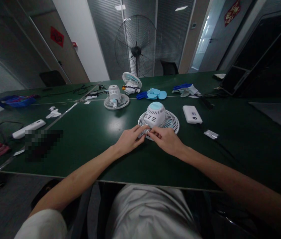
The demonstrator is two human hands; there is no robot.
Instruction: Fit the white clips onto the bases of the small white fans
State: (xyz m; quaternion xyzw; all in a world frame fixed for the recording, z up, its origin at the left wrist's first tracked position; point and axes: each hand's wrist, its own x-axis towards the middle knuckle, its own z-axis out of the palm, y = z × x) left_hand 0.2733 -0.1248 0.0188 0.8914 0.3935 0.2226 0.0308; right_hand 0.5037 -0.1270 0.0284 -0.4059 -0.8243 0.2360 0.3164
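Note:
A small white fan [154,117] with a pale blue cap lies grille-down on the green table, its motor housing facing up. Both hands meet at the near side of its housing. My left hand [130,138] is closed, thumb and fingers pinching a small white part at the fan's neck. From the other side, my right hand [166,138] is closed with its fingertips on the same white part. The fingers hide most of this part, so its exact shape is unclear.
On the green table [93,146] lie a second fan [114,96], a third fan [131,83], light blue fan blades [156,94], gloves [186,89], a white power bank [192,114] and a white elongated device [29,128]. A large floor fan [135,51] stands behind.

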